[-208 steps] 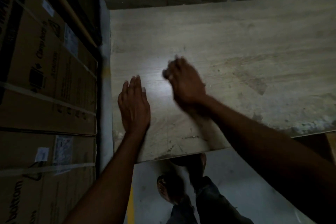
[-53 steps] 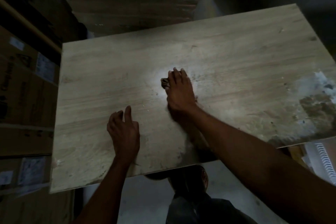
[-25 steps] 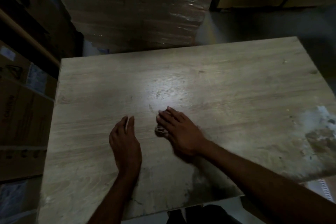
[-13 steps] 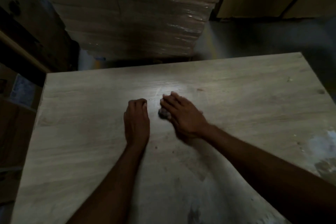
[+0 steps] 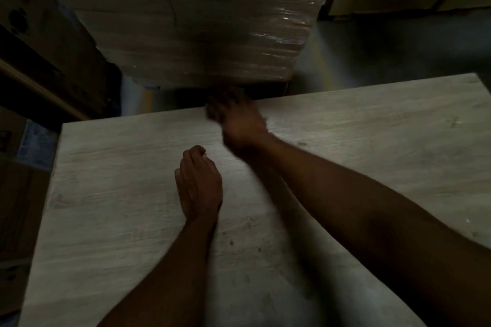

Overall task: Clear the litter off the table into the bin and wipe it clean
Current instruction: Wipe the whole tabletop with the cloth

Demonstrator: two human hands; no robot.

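Observation:
The pale wood-grain table (image 5: 372,141) fills the lower part of the view. My right hand (image 5: 239,122) is blurred at the table's far edge, its curled fingers reaching just past that edge. The small brownish wad it has been rubbing with is hidden under those fingers. My left hand (image 5: 198,186) rests on the tabletop near the middle, knuckles up and fingers curled in, with nothing in it. Small dark specks of dirt (image 5: 231,241) dot the surface nearer to me.
A plastic-wrapped stack of cardboard (image 5: 207,21) stands just beyond the far edge. Cardboard boxes (image 5: 16,194) line the left side close to the table. Bare grey floor (image 5: 398,48) lies at the back right. No bin is in view.
My right hand has swept away from me, from the table's middle to its far edge. My left hand has stayed near the middle, fingers now curled. The camera has tilted up.

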